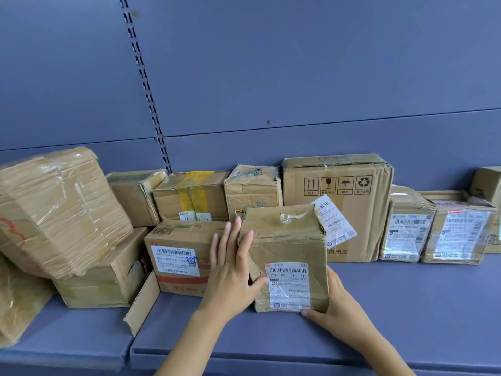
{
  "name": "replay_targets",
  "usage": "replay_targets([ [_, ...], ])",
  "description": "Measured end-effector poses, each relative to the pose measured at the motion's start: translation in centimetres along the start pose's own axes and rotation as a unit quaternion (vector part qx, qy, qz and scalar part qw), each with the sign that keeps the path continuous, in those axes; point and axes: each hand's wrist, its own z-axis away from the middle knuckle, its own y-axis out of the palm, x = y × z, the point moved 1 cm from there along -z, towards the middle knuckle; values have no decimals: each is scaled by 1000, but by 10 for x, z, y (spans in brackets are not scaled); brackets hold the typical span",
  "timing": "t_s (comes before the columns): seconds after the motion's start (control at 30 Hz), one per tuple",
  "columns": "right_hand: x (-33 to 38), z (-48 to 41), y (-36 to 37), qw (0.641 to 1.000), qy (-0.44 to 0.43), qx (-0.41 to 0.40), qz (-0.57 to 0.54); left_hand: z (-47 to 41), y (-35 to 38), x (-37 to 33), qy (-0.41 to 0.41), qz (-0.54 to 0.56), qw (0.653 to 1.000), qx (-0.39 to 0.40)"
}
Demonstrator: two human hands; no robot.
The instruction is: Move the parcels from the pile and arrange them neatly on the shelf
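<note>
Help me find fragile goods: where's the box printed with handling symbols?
The symbol box stands right of centre in the head view, directly behind the taped parcel.

A crumpled brown parcel, with a taped white label on its near face, is sitting roughly upright on the blue shelf, in front of the far row. A red-printed box is standing just to its left. A row of cardboard parcels is lining the far wall. At far left, a tape-wrapped bundle is leaning tilted on another box.
</note>
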Motion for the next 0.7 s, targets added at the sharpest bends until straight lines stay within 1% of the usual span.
replay_targets([
  [0.2, 2, -2, -1, 1000, 20, -7, -16, 0, 7, -1, -6, -35, 999, -7],
  [0.37, 5, -3, -2, 999, 29, -5, -18, -2, 7, -1, -10, -23, 1000, 10],
  [0.53, 16, 5, -5, 1000, 7, -14, -14, 1, -10, -9, -10, -35, 999, 35],
  [0.6, 18, 12, -4, 999, -4, -31, -22, 3, -18, -13, -23, -56, 997, 40],
  [0.63, 19, 16, -2, 998, 10, -47, -44, 4, -23, -14, -28, -68, 997, 38],
  [0.7, 24, 24, 2, 988, 68, -92, -103, 10, -30, -16, -37, -70, 996, 28],
])
